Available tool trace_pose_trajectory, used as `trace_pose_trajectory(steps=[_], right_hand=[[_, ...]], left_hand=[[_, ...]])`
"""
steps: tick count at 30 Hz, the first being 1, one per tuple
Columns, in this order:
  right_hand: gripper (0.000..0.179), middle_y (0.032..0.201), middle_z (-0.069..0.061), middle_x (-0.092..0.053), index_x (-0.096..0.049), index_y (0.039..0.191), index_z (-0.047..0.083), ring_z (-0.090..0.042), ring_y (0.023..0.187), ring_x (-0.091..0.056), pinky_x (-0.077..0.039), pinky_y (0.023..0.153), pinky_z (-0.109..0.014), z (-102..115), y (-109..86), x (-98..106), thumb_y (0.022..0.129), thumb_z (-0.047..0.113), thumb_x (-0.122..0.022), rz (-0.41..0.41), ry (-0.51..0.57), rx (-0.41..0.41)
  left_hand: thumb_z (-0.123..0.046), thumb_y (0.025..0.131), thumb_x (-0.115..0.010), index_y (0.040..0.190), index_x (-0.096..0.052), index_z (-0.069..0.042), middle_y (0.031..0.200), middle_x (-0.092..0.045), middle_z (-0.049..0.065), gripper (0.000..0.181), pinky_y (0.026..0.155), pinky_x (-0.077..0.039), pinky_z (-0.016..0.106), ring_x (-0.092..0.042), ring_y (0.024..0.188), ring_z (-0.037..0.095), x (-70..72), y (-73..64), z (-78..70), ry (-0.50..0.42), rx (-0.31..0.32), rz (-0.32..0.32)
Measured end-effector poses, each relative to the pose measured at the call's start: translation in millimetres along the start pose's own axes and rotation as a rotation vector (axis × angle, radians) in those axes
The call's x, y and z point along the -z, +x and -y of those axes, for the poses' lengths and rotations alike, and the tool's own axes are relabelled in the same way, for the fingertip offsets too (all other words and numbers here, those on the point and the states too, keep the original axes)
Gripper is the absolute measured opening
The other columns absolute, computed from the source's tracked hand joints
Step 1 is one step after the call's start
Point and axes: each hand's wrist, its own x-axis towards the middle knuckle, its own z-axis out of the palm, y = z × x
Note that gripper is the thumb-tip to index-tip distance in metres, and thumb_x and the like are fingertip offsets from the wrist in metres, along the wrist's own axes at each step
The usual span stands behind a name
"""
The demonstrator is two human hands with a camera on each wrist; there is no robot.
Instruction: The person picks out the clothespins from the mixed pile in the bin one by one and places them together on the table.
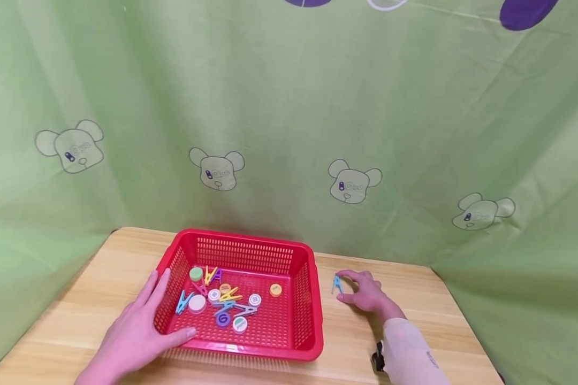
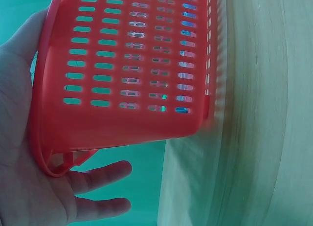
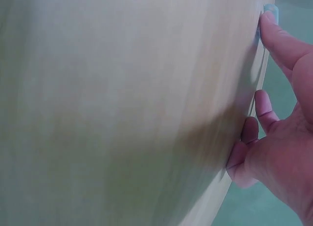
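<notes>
Wood counter (image 1: pixel 445 313) in front of you, green curtain (image 1: pixel 279 96) behind with bear prints (image 1: pixel 354 184), red basket (image 1: pixel 260 349) of clips (image 1: pixel 181 303) and caps (image 1: pixel 197 304) on top. Your left grip (image 1: pixel 135 329) is spread, straight fingers resting on the basket's near-left corner. Your right grip (image 1: pixel 366 293) is narrowed, finger and thumb pinching a blue clip (image 1: pixel 337 282) just right of the basket.

In the head view, the left hand (image 1: pixel 137 323) hides one corner of the basket (image 1: pixel 270 350), and prints on some caps (image 1: pixel 240 324) are too small to read.
</notes>
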Motion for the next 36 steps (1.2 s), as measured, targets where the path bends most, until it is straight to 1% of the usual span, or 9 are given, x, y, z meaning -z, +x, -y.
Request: trace_pose_trajectory(steps=[4,7,13,16,19,23,26,31,36], right_hand=[[0.066,0.136,-0.023,-0.043,-0.056,0.142,0.029,-0.050,0.118,-0.038,-0.034,0.094,-0.073,0,-0.8,0,0.082,0.034,-0.083,0.003,0.012,0.007],[0.070,0.133,-0.022,-0.044,-0.054,0.143,0.029,-0.047,0.118,-0.040,-0.036,0.094,-0.071,-2,-0.9,1,0.081,0.034,-0.085,-0.003,0.021,0.014],[0.075,0.128,-0.024,-0.047,-0.052,0.145,0.023,-0.042,0.118,-0.046,-0.037,0.097,-0.067,-6,-1.8,4,0.079,0.033,-0.087,-0.041,0.054,0.082],[0.076,0.128,-0.026,-0.047,-0.051,0.145,0.020,-0.043,0.119,-0.047,-0.037,0.098,-0.067,-4,-3.7,7,0.079,0.031,-0.087,-0.052,0.079,0.109],[0.075,0.130,-0.028,-0.046,-0.050,0.146,0.018,-0.045,0.121,-0.046,-0.036,0.098,-0.067,-4,-3.2,7,0.081,0.029,-0.086,-0.059,0.113,0.117],[0.073,0.132,-0.027,-0.045,-0.050,0.146,0.019,-0.045,0.122,-0.045,-0.037,0.098,-0.066,-5,-1.6,7,0.082,0.028,-0.084,-0.084,0.160,0.121],[0.071,0.132,-0.025,-0.044,-0.051,0.146,0.021,-0.046,0.121,-0.044,-0.039,0.096,-0.066,1,-2.3,10,0.083,0.034,-0.083,-0.112,0.155,0.129],[0.069,0.132,-0.020,-0.044,-0.054,0.143,0.026,-0.042,0.120,-0.045,-0.040,0.093,-0.064,14,-1.1,16,0.083,0.046,-0.080,-0.166,0.083,0.129],[0.071,0.131,-0.022,-0.044,-0.054,0.142,0.019,-0.042,0.119,-0.044,-0.039,0.092,-0.067,36,-1.2,24,0.082,0.048,-0.080,-0.193,0.088,0.173]], left_hand=[[-0.086,0.067,-0.064,0.163,-0.007,-0.019,0.163,-0.013,0.023,0.130,0.086,-0.041,0.075,-0.037,0.129,0.058,-1.1,0.5,1.2,-0.002,-0.004,-0.009],[-0.086,0.067,-0.064,0.163,-0.008,-0.019,0.163,-0.013,0.022,0.130,0.086,-0.041,0.075,-0.036,0.130,0.057,-1.9,0.7,1.7,-0.005,-0.001,-0.011],[-0.083,0.066,-0.068,0.163,-0.007,-0.019,0.163,-0.011,0.022,0.131,0.085,-0.042,0.075,-0.035,0.131,0.056,-1.9,1.6,0.7,-0.019,0.021,0.003],[-0.083,0.066,-0.069,0.163,-0.006,-0.019,0.163,-0.010,0.022,0.132,0.086,-0.042,0.075,-0.034,0.132,0.056,-1.6,2.1,0.5,-0.023,0.030,0.008],[-0.083,0.066,-0.068,0.163,-0.005,-0.020,0.163,-0.010,0.022,0.132,0.085,-0.041,0.075,-0.034,0.132,0.056,-2.0,2.2,0.9,-0.022,0.030,0.009],[-0.083,0.066,-0.068,0.163,-0.005,-0.019,0.163,-0.011,0.022,0.131,0.085,-0.042,0.075,-0.034,0.131,0.056,-2.0,2.2,0.7,-0.024,0.028,0.012],[-0.083,0.066,-0.068,0.163,-0.005,-0.019,0.163,-0.011,0.022,0.132,0.085,-0.042,0.075,-0.035,0.131,0.057,-1.6,2.2,0.3,-0.027,0.029,0.014],[-0.083,0.066,-0.068,0.163,-0.006,-0.019,0.163,-0.011,0.022,0.131,0.086,-0.041,0.075,-0.034,0.131,0.057,-1.3,1.6,-0.3,-0.025,0.026,0.007],[-0.082,0.067,-0.069,0.163,-0.007,-0.019,0.163,-0.010,0.022,0.131,0.087,-0.040,0.076,-0.034,0.132,0.057,-1.1,0.8,-1.0,-0.025,0.023,0.003]])
